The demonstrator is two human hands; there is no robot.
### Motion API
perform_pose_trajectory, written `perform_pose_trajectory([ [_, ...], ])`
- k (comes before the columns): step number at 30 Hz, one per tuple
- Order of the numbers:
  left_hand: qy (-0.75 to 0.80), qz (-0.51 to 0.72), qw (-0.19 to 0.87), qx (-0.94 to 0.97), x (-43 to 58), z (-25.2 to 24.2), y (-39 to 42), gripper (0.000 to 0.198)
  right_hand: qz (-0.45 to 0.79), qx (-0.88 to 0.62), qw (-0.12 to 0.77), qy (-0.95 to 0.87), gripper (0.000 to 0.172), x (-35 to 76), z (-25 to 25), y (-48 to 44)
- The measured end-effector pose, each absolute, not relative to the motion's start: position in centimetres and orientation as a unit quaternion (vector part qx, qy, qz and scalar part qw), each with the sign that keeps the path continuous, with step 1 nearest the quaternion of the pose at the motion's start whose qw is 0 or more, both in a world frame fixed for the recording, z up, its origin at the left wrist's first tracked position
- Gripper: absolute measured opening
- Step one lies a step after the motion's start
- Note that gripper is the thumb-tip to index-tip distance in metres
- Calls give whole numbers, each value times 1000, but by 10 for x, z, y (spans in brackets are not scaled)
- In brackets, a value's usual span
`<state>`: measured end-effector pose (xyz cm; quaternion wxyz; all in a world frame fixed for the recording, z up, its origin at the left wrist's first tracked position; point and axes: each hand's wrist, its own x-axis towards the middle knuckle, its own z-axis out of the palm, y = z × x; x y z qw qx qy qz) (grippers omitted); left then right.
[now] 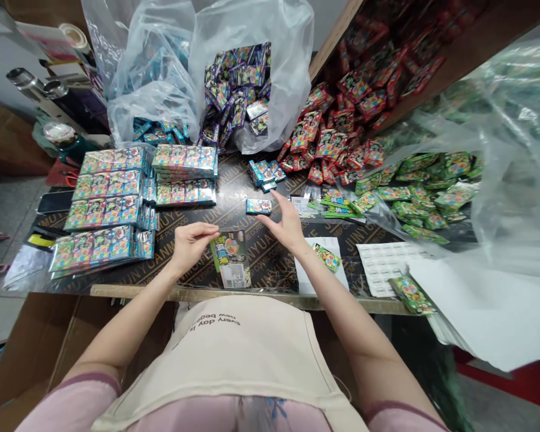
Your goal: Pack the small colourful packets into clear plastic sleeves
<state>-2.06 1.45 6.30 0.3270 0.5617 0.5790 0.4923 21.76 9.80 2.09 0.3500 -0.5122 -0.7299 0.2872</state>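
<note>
My left hand (192, 243) pinches the upper left edge of a clear plastic pouch (232, 259) with a green printed card inside, at the table's front edge. My right hand (284, 223) has thumb and fingers spread around the right end of a small blue box (258, 206); nothing is gripped between them. Just behind it lies a small group of blue boxes (264, 173). To the right of my right hand are green packets on clear bags (337, 204), and a white sheet (323, 264) lies partly under my right forearm.
Wrapped multi-packs (105, 192) are stacked at the left. Bags of blue (162, 129) and purple packets (238, 90) stand behind. Red boxes (333, 141) are heaped at the back right, green packets (423, 192) further right. A label sheet (380, 267) and white papers (477, 312) lie at the right.
</note>
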Motion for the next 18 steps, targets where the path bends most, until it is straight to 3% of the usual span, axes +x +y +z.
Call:
perform_pose_trajectory([
  [3, 641, 561, 251, 460, -42, 54, 7, 12, 175, -571, 247, -763, 76, 212, -4, 129],
  [6, 698, 591, 183, 361, -69, 40, -3, 21, 172, -525, 160, -818, 56, 205, -20, 143],
  [9, 763, 472, 175, 405, -86, 26, -14, 21, 280, -505, 216, -787, 39, 200, -21, 141],
  [12, 778, 370, 159, 482, -75, 22, -16, 20, 502, -497, 316, -633, 41, 195, -10, 122],
  [14, 753, 389, 205, 489, -53, 25, -9, 28, 661, -459, 319, -500, 45, 192, 1, 103],
  [16, 700, 427, 341, 459, -28, 30, 4, 43, 763, -413, 269, -418, 47, 189, 12, 84],
  [18, 628, 427, 502, 414, -6, 35, 18, 52, 789, -397, 214, -417, 47, 188, 21, 71],
])
